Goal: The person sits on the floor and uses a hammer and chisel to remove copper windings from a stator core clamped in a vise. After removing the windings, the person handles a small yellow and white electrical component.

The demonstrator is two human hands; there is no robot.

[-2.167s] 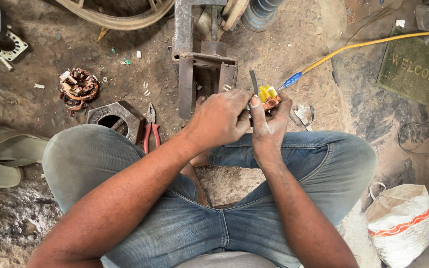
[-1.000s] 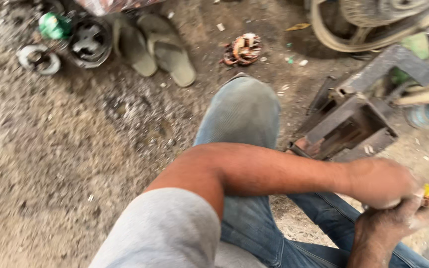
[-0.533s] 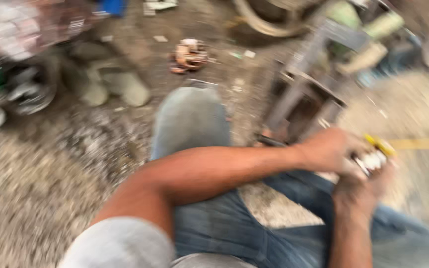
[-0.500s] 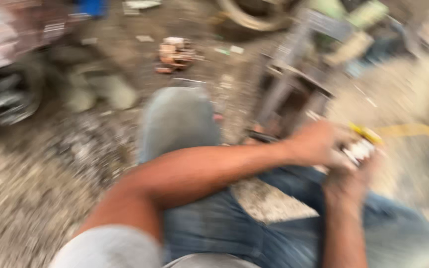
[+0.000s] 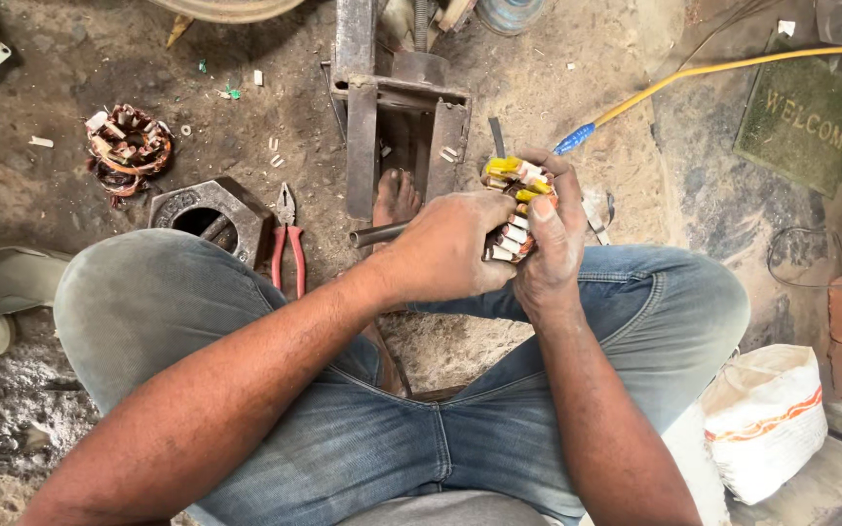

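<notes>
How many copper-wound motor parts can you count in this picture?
2: one wound part held in both hands, left hand and right hand; one coil on the ground, upper left. Others may be hidden.

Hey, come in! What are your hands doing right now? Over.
Left hand and right hand both clamped on motor armature. Steel shaft sticks out left. Red-handled pliers on ground beside knee. Nothing blocking.

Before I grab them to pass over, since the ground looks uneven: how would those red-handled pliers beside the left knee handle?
The red-handled pliers look like rigid metal, so probably stiff and fairly heavy for their size. They lie flat on the dirt floor, so rolling seems unlikely. The coated handles should grip well, though dust may make them slick.
</notes>
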